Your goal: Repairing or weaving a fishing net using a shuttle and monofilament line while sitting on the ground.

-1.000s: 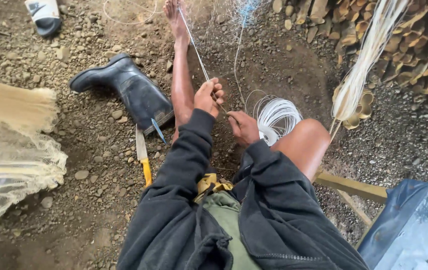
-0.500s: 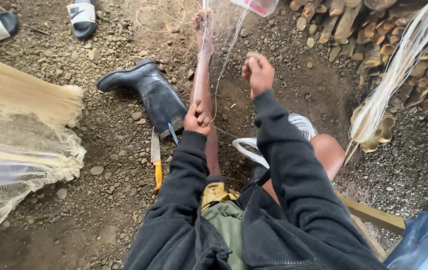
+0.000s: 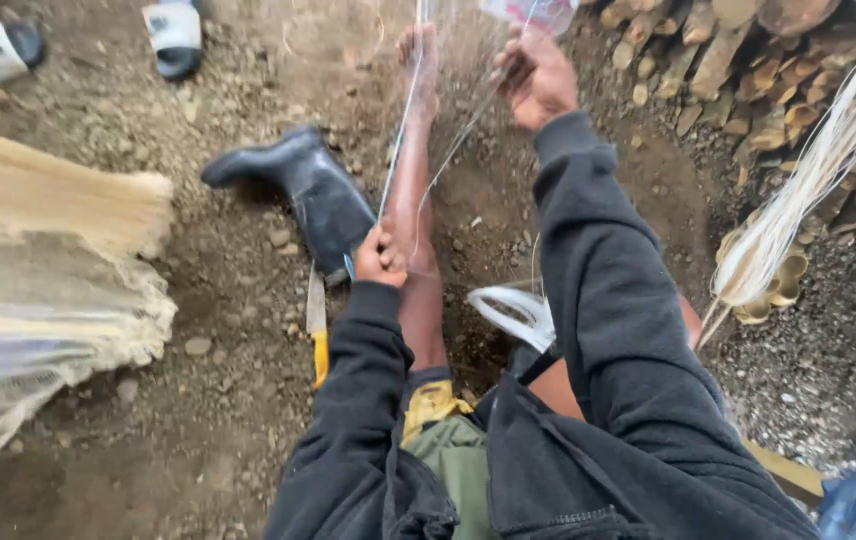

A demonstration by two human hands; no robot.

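My left hand (image 3: 380, 258) is closed on a thin pale line (image 3: 400, 130) beside my outstretched bare left leg (image 3: 416, 200); the line runs taut up to the toes at the top of the view. My right hand (image 3: 535, 75) is stretched far forward, fingers pinched on fine net twine just below a clear plastic piece (image 3: 536, 12). A coil of white line (image 3: 518, 312) lies on the ground under my right forearm. Both arms wear dark sleeves.
A black rubber boot (image 3: 308, 195) lies left of my leg, with a yellow-handled knife (image 3: 317, 330) beside it. Pale fishing net (image 3: 38, 300) is heaped at left. Two sandals (image 3: 173, 35) lie at the top left. Stacked firewood (image 3: 748, 60) and hanging pale strands (image 3: 798, 190) stand at right.
My right hand has gone from near the coil by my knee up and forward toward my foot, drawing twine out. My left hand has stayed gripping the line by my leg.
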